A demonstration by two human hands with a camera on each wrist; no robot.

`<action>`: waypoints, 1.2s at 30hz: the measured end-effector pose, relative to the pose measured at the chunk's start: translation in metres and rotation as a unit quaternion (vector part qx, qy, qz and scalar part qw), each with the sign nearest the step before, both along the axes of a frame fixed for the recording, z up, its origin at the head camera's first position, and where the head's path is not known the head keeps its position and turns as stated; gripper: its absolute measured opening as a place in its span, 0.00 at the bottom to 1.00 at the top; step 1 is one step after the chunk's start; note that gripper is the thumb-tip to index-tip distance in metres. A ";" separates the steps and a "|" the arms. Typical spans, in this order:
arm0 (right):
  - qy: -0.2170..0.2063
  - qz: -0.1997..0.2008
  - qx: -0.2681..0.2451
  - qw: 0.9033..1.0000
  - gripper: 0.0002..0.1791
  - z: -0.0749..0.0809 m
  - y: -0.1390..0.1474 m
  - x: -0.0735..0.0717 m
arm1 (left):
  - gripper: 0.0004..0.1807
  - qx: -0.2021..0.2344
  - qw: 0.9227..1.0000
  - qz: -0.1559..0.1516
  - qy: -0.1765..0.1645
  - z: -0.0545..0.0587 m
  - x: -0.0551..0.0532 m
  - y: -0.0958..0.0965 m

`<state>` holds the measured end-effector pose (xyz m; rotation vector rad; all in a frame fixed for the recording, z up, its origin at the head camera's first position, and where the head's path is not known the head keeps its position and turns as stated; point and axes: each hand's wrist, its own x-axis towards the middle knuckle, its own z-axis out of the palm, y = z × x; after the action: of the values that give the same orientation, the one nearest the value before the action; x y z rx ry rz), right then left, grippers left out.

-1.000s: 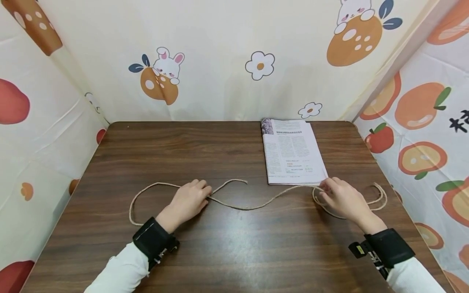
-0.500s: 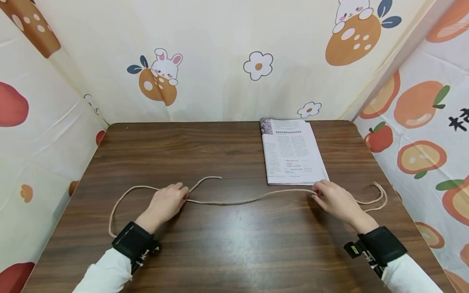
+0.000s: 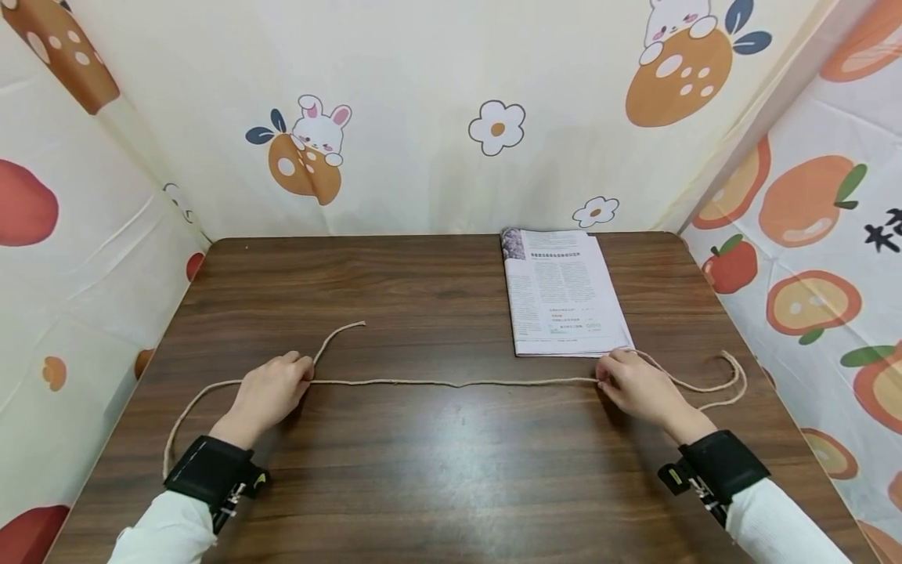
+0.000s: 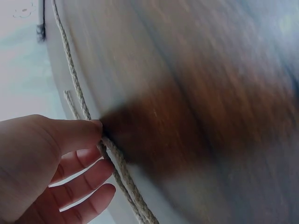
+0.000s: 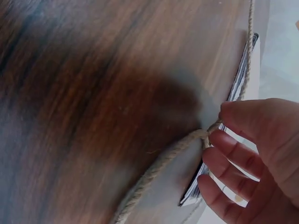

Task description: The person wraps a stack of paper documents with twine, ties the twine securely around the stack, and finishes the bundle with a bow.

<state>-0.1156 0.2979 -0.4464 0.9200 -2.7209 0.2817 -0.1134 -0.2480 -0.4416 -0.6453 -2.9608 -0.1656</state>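
A thin beige braided rope [image 3: 454, 384] runs nearly straight across the table between the two hands. My left hand [image 3: 269, 392] pinches it between thumb and fingers; in the left wrist view two strands of the rope [image 4: 128, 184] pass the fingertips. One loose end curves up beyond that hand, and another stretch bows toward the left wrist. At the right, my right hand [image 3: 640, 390] pinches the rope just below the magazine's near edge. In the right wrist view the rope [image 5: 159, 170] bends at the fingertips. Farther right, its slack curls back on the table.
An open-faced magazine or folded printed pages [image 3: 567, 298] lie at the table's back right. The brown wood-grain table [image 3: 451, 486] meets a patterned curtain [image 3: 409, 157] behind, with fruit-print sheets on both sides.
My left hand has moved left with the rope, drawing the wavy middle stretch nearly straight. The right hand has shifted slightly left and nearer; the small loop beside it has opened out.
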 end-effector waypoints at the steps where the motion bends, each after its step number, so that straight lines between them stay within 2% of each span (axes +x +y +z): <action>1: 0.000 -0.002 0.000 1.000 0.15 -0.001 0.000 -0.001 | 0.10 0.001 1.000 0.001 0.000 0.001 0.000 -0.001; 6: 0.000 -0.027 0.009 1.000 0.15 -0.004 0.004 -0.003 | 0.12 0.007 1.000 0.008 0.004 0.003 -0.001 -0.003; 11: -0.009 -0.066 0.022 0.998 0.14 -0.004 0.012 -0.002 | 0.11 0.003 1.000 0.022 -0.008 0.005 0.000 -0.006; 20: -0.060 -0.141 0.040 0.987 0.10 -0.001 0.033 -0.002 | 0.09 -0.001 0.999 0.034 -0.027 0.007 -0.005 -0.015; 28: -0.084 -0.166 0.046 0.982 0.09 0.000 0.054 -0.008 | 0.11 -0.018 0.998 0.039 -0.036 0.008 -0.013 -0.022; 36: -0.115 -0.192 0.043 0.974 0.08 0.004 0.065 -0.016 | 0.10 -0.021 0.997 0.051 -0.061 0.012 -0.023 -0.025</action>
<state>-0.1315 0.3629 -0.4427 0.3797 -3.0688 0.2030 -0.1361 -0.2727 -0.4301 -0.5028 -3.1135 -0.1402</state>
